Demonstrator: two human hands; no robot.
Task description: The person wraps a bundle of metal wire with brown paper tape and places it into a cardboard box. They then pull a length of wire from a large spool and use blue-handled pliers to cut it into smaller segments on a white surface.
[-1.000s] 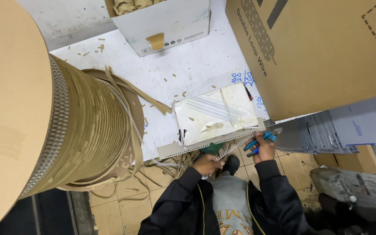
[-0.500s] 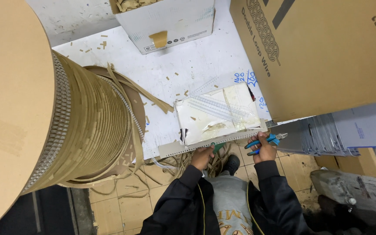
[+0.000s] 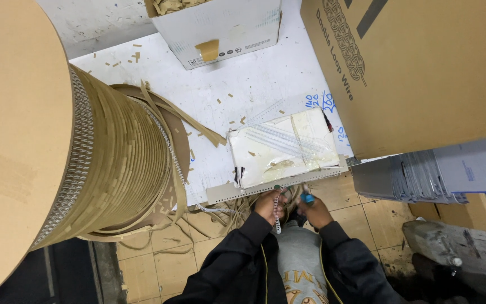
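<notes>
My left hand (image 3: 268, 205) sits just below the table edge and pinches a short strip of silver binding wire (image 3: 277, 217) that hangs down from it. My right hand (image 3: 312, 210) is close beside it, shut on blue-handled cutters (image 3: 306, 197) that point up toward the perforated metal guide strip (image 3: 254, 188) at the table's front. A flat white tray (image 3: 282, 148) with clear film and loose wire combs lies just behind the strip. A thin wire strand runs from the big spool (image 3: 97, 157) on the left toward my left hand.
A large cardboard box (image 3: 423, 67) overhangs the right. A white box (image 3: 220, 28) stands at the back. Grey sheet stacks (image 3: 423, 174) lie at right. Brown paper strips (image 3: 198, 214) litter the white table (image 3: 243, 84) and tiled floor (image 3: 355, 202).
My right hand with the cutters has moved left from the guide strip's right end to beside my left hand. My left hand now holds a short, hanging piece of wire.
</notes>
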